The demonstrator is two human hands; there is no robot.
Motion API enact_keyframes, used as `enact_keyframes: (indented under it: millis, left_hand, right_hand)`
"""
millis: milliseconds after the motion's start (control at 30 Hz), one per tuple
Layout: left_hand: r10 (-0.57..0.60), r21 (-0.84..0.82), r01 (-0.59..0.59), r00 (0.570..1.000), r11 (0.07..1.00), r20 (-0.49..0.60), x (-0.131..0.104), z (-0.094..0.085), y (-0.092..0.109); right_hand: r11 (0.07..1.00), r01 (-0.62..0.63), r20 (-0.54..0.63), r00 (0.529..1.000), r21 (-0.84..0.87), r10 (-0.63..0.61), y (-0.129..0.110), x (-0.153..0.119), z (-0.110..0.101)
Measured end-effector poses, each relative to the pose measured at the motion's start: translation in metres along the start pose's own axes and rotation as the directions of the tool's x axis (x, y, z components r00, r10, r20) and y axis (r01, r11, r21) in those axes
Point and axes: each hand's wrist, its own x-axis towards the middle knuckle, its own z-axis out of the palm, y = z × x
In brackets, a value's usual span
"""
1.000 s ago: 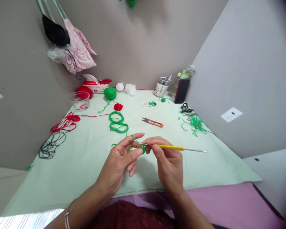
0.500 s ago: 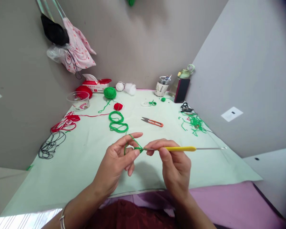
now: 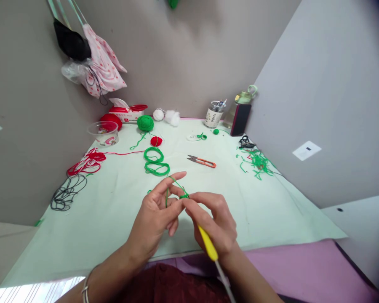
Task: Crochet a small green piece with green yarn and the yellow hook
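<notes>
So the left hand (image 3: 156, 214) has thumb and fingers pinched on a tiny green piece (image 3: 185, 196), index finger stuck up with the yarn strand (image 3: 177, 183) over it. Right hand (image 3: 215, 223) is clamped on a yellow-handled hook (image 3: 208, 244), fingertips right up against the left's, handle slanting down towards the lap. Can't really make out the stitches. Progress-wise, I'd call it early: only a little nub is worked, and there's plenty of loose green loops (image 3: 154, 163) just beyond the hands, plus a green ball (image 3: 145, 123) farther back. Orange snips (image 3: 205, 162) lie idle nearby.
</notes>
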Motion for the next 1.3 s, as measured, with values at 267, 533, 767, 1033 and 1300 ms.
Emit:
enact_keyframes:
  millis: [267,533,767,1033,1300]
  left_hand:
    - [-0.155,-0.167,0.159,0.987,0.973,0.035,0.002,0.002,0.014]
    - [-0.078,-0.113,0.074,0.996,0.991,-0.032,0.002,0.008,0.002]
    - [-0.185,-0.27,0.184,0.982,0.945,0.022,0.008,0.001,0.009]
    - [-0.077,-0.031,0.078,0.997,0.997,0.013,0.0,0.001,0.001]
    - [-0.043,0.039,0.042,0.999,0.998,0.014,0.001,-0.002,0.005]
  right_hand:
    - [0.703,-0.411,0.006,0.865,0.58,0.501,0.0,0.013,-0.001]
    - [0.919,-0.269,-0.044,0.955,0.287,0.293,-0.004,0.006,0.005]
    - [0.714,-0.461,0.004,0.841,0.527,0.541,0.003,0.011,-0.002]
    - [0.464,-0.557,0.178,0.751,0.689,0.636,0.005,0.01,0.001]
    - [0.377,-0.563,0.236,0.734,0.735,0.637,0.007,0.01,-0.004]
